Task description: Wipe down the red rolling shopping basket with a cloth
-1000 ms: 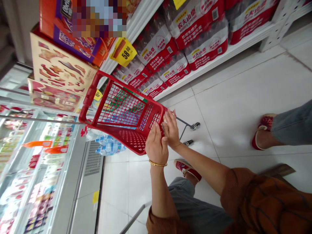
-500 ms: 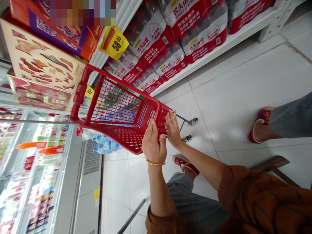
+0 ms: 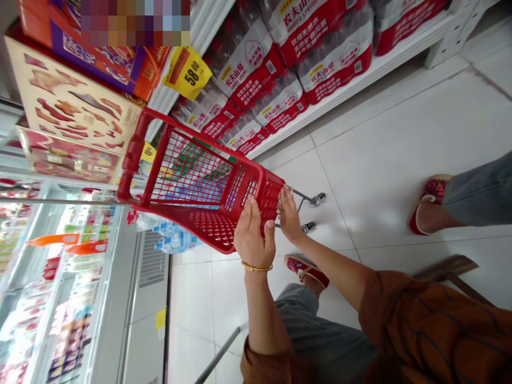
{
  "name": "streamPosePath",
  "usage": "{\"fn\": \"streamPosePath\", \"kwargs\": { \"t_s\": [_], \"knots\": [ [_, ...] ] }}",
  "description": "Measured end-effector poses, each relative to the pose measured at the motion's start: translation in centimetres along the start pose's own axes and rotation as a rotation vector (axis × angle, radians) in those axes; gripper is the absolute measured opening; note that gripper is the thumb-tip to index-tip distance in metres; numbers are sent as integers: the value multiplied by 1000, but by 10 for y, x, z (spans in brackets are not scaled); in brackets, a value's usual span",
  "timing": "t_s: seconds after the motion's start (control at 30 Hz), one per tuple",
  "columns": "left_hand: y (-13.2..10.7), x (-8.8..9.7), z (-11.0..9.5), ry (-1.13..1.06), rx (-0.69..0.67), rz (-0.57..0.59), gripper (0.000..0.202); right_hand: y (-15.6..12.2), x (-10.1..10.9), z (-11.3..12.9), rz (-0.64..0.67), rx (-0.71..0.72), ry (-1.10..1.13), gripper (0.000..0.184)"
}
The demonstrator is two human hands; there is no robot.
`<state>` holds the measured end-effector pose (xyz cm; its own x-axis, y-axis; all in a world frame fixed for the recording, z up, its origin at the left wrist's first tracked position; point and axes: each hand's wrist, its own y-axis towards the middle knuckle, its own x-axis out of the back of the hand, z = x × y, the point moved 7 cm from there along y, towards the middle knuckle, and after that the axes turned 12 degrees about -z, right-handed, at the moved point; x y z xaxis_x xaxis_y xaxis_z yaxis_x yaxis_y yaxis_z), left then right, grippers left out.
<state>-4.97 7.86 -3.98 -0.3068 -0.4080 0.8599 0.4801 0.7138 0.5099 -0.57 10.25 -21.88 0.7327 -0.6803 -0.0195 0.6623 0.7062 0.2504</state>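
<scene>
A red plastic shopping cart (image 3: 260, 176) with mesh sides stands in front of me, its handle (image 3: 134, 152) toward the left. My left hand (image 3: 253, 237), a gold bracelet on its wrist, is in front of the basket with fingers stretched out together and thumb apart. Close beside it is my right hand (image 3: 288, 213), fingers straight, by the cart's near right end. Both palms turn toward each other, and nothing shows in either hand. Whether the fingertips touch the cart, I cannot tell.
Red-labelled water packs (image 3: 248, 69) fill a low white shelf (image 3: 384, 66), with a yellow price tag (image 3: 188, 73). Boxes (image 3: 72, 101) are stacked upper left. A lit display fridge (image 3: 72, 277) lines the left. Cart wheels (image 3: 319, 199) and my red shoes (image 3: 306, 269) are on the tiled floor (image 3: 392, 149).
My right hand has shifted slightly right and down, a little away from the left. The view has moved slightly; my left hand keeps nearly the same pose.
</scene>
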Motion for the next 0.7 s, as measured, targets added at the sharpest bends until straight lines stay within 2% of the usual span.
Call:
{"fn": "streamPosePath", "kwargs": {
  "t_s": [0.2, 0.3, 0.4, 0.57, 0.7],
  "knots": [
    [0, 1, 0, 1, -18, -22, 59, -9, 1, -19, -6, -67, 49, 53],
    [-1, 1, 1, -9, -14, -23, 58, -8, 7, -17, -31, -118, 75, 51],
    [-3, 1, 2, -13, -6, -16, 59, 4, 16, 8, -74, -89, 35, 51],
    [-5, 1, 5, 0, 15, -16, 60, 32, 19, 71, -116, 75, 62, 52],
    [-4, 1, 4, -9, 2, -16, 59, 40, 13, 90, -114, 132, 42, 53]
  ]
}}
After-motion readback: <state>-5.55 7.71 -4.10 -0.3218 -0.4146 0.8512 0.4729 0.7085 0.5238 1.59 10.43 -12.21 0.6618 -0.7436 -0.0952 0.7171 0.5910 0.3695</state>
